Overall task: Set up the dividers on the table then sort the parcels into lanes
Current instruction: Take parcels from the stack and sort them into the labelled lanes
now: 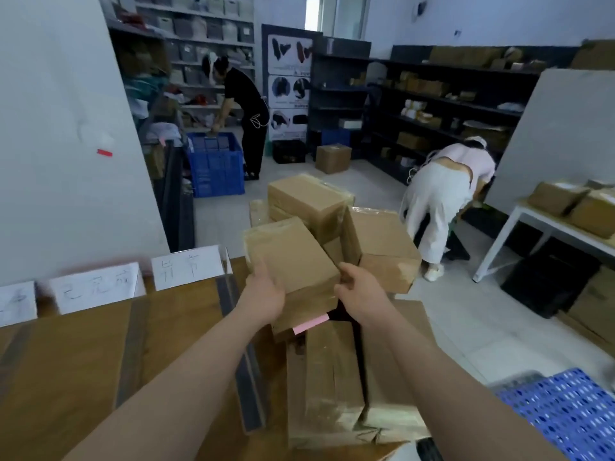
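Cardboard parcel (pixel 293 257) is held between both hands, tilted, past the right end of the worktop (pixel 66 361).

Left hand (pixel 263 296): thumb on the top face, fingers round the near-left side, grasping.

Right hand (pixel 361 294): fingers curled over the near-right corner, also grasping.

Just below my fingers a pink label (pixel 311 324) sticks out. I cannot tell whether it is on the held parcel or on one beneath it.

Under that, two long parcels (pixel 329 377) lie side by side.

Beyond the fingertips, more parcels sit in a loose pile (pixel 312 197).

Left of my left fingers a grey divider strip (pixel 248 377) runs along the worktop, with a second strip (pixel 133 354) further left.

At the strips' far ends stand white paper signs (pixel 186 267) with handwritten characters, too blurred for me to read.
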Available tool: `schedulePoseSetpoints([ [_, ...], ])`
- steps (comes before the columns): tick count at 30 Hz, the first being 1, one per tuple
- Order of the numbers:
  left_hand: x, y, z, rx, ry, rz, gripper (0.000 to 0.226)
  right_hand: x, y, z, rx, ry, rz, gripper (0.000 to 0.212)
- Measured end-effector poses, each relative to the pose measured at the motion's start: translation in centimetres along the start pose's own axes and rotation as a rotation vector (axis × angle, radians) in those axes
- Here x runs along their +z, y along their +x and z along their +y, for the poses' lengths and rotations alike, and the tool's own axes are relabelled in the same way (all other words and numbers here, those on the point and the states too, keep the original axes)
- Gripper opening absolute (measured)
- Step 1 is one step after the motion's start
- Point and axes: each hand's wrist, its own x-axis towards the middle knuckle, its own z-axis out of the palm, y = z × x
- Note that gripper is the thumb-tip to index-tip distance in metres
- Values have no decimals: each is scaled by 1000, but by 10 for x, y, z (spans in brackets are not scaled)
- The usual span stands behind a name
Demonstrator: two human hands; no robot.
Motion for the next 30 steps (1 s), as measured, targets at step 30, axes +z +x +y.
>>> schedulePoseSetpoints([
  [30,2,-91,39,-288,-843,21,100,-66,-32,-19,-268,394,-410,25],
])
